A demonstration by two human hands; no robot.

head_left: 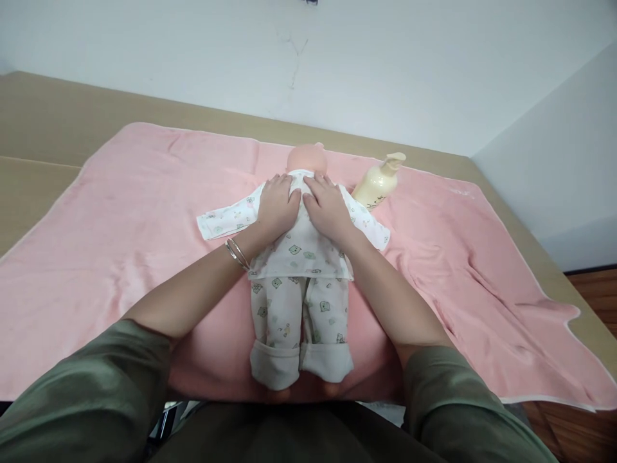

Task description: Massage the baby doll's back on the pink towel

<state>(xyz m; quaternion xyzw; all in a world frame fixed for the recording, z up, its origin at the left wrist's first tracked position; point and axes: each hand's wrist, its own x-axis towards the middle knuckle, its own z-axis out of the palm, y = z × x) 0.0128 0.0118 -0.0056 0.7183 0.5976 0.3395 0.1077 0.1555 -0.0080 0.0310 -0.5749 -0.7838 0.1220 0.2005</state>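
Note:
A baby doll (308, 157) lies stretched out on a pink blanket, its head toward the wall and its feet near the table's front edge. It wears a white printed top (303, 254) and matching pants (282, 315) with turned-up cuffs. My left hand (279, 204) rests flat on the left side of the upper top, fingers pointing toward the doll's head. On the other side lies my right hand (328, 206), equally flat, the two thumbs close together at the middle. Both hands hold nothing. The doll's sleeves spread out to either side.
A cream pump bottle (378, 183) leans or lies beside the doll's right-hand sleeve. The pink blanket (159, 212), wrinkled at right, covers much of the wooden table (58, 116). Behind the table rises a white wall (193, 58) with a crack.

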